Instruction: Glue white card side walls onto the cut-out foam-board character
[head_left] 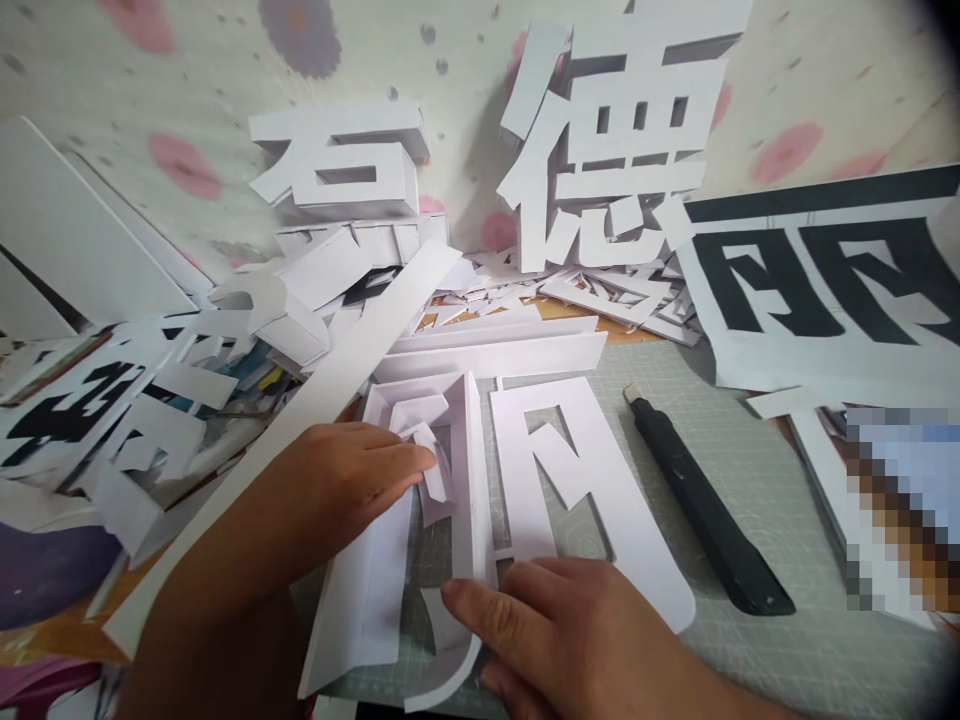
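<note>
A white foam-board character with raised side walls lies on the green cutting mat. My left hand reaches over its left part, fingertips together at a small inner wall strip; whether they pinch it is unclear. My right hand touches the lower end of the long right wall, index finger stretched along it and thumb on the outer side near the curved bottom. Beside the walled part lies a flat white cut-out. A black utility knife rests right of it.
Long white strips lie behind the walled part. Finished white characters stand against the patterned wall, with scraps below. Printed black-character paper is at the right. Another long strip and piled pieces are at the left.
</note>
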